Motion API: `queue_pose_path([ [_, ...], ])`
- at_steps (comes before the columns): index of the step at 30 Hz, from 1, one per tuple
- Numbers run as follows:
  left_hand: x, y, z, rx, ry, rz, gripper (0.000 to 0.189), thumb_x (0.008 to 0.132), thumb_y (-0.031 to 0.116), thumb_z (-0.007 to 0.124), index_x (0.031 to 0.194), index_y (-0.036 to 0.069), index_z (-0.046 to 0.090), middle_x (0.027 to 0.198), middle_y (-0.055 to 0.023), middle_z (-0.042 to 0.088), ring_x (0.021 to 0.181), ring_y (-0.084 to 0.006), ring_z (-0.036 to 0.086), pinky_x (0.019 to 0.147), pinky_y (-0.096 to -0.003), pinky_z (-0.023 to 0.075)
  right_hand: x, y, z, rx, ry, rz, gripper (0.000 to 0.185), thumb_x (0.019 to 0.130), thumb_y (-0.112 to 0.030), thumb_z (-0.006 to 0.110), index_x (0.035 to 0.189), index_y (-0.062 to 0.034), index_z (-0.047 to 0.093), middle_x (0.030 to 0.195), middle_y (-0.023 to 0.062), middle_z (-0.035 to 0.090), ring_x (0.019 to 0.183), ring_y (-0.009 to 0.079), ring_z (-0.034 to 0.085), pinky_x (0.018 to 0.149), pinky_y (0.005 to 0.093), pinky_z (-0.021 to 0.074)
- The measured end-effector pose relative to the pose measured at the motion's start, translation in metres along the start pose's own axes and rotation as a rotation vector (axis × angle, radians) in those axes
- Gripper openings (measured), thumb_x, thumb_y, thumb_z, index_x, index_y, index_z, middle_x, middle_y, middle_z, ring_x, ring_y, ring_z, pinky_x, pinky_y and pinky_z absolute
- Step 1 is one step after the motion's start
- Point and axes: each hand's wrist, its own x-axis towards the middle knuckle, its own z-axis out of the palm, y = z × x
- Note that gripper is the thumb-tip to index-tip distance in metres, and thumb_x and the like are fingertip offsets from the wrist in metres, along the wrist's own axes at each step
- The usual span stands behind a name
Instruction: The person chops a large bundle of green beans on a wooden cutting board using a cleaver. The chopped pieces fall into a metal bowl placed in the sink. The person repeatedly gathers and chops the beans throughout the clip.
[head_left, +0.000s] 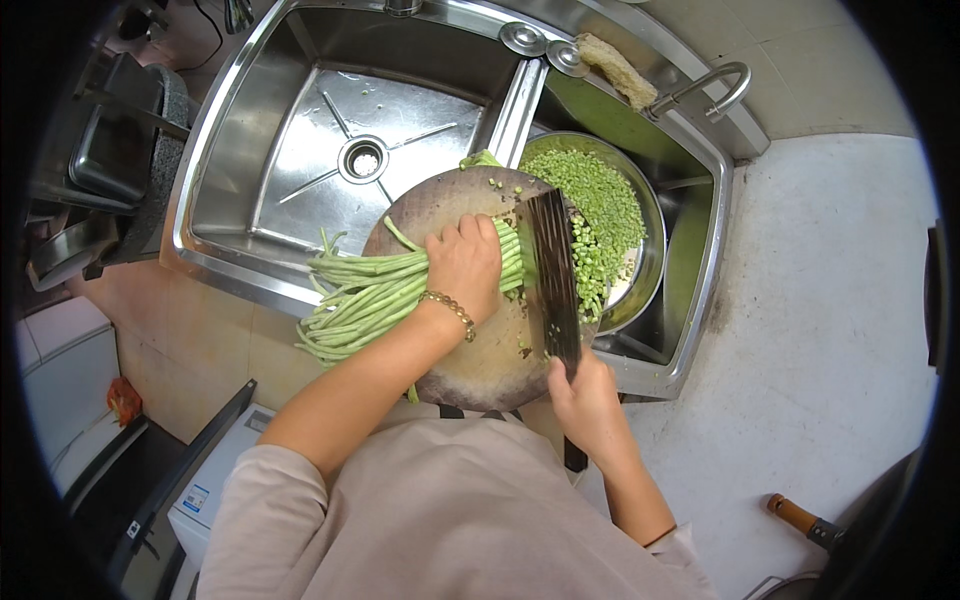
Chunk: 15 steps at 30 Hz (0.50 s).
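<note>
My left hand (469, 262) presses a thick bundle of long green beans (367, 285) onto a round wooden chopping board (480, 367). The beans' uncut ends hang past the board's left edge. In my right hand (589, 401) is a cleaver (551, 277), its broad dark blade at the cut ends of the bundle. Short chopped pieces (589, 262) lie just right of the blade. Beyond them, a round metal basin (660, 262) holds a heap of finely cut beans (589, 191). Part of the basin is hidden behind the board and cleaver.
The board lies over a double stainless steel sink (225, 180), whose left bowl has a drain (363, 159). A faucet (701, 90), a loofah (619, 71) and metal lids (523, 39) are along the back. At right are a white counter (817, 300) and a wooden-handled pan (799, 517).
</note>
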Motion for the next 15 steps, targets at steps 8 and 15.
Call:
queue_pose_path([
  [8,-0.001,-0.001,0.001,-0.008,-0.009,0.029,0.059,0.064,0.018,0.077,0.112,-0.003,0.05,0.099,-0.0141,0.055,0.091,-0.029,0.058,0.079,-0.0433,0.0423,0.078,0.014,0.063,-0.051,0.179,0.004,0.02,0.089,-0.011,0.058,0.097,0.0083,0.06,0.073,0.0277,0.063,0.069,0.0477,0.061,0.063,0.0473,0.0489],
  [15,-0.001,-0.001,0.0,-0.026,-0.024,0.008,0.053,0.064,0.013,0.075,0.109,-0.002,0.05,0.1,-0.0139,0.055,0.091,-0.0289,0.058,0.079,-0.0434,0.0422,0.021,0.01,0.008,0.083,0.222,-0.098,0.017,0.09,-0.011,0.058,0.09,0.0065,0.057,0.069,0.0278,0.062,0.069,0.0462,0.063,0.06,0.0504,0.0474],
])
